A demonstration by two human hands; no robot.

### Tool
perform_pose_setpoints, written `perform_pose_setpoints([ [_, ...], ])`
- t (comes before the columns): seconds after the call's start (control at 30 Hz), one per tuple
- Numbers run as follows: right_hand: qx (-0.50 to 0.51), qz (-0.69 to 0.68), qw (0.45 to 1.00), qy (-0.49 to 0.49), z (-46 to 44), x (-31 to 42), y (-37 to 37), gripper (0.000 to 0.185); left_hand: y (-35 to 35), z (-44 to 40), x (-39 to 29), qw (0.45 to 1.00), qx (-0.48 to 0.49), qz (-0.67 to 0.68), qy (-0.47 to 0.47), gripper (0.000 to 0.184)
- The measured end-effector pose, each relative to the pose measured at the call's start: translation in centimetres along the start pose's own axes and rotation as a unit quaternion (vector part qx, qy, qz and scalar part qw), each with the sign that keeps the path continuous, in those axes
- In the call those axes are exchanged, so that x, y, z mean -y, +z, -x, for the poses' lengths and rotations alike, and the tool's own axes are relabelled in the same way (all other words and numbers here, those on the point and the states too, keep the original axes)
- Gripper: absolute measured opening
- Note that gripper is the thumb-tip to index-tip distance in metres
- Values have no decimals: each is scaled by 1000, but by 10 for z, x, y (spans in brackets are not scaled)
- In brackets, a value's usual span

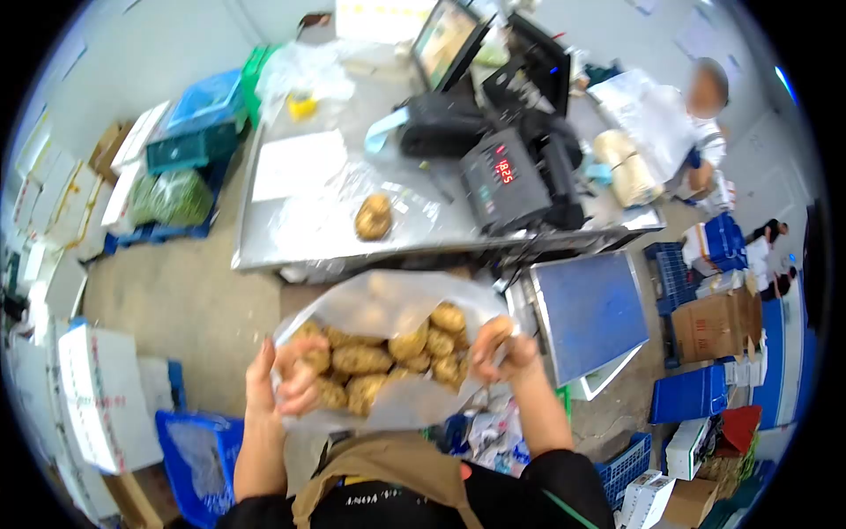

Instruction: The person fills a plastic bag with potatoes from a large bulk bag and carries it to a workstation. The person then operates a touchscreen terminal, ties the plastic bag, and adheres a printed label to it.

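Between my two hands hangs an open clear plastic bag (388, 291) with several brown potatoes (362, 360) inside. My left hand (284, 377) is closed on the bag's left rim. On the opposite side, my right hand (499, 351) grips the rim with curled fingers. The bag is held in front of my apron, just short of the metal table (308, 250). One single potato (374, 217) lies on the table near its front edge, beyond the bag.
A scale display (504, 172) reading in red digits stands on the table. Right of the bag is a blue-topped weighing platform (590, 304). A blue bin (198, 467) stands at lower left. Another person (705, 123) is behind the table at right, by a white plastic sheet (648, 119).
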State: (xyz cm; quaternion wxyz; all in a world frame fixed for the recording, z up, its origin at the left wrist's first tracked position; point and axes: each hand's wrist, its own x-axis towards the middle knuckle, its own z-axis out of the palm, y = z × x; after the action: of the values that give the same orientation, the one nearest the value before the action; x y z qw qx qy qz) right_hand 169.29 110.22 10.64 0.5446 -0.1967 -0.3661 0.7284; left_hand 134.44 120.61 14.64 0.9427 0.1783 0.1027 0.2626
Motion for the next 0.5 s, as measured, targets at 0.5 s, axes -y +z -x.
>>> perform_pose_setpoints([
  [0.5, 25, 11, 998, 61, 27, -37, 5, 79, -24, 20, 9, 975, -136, -164, 70, 82],
])
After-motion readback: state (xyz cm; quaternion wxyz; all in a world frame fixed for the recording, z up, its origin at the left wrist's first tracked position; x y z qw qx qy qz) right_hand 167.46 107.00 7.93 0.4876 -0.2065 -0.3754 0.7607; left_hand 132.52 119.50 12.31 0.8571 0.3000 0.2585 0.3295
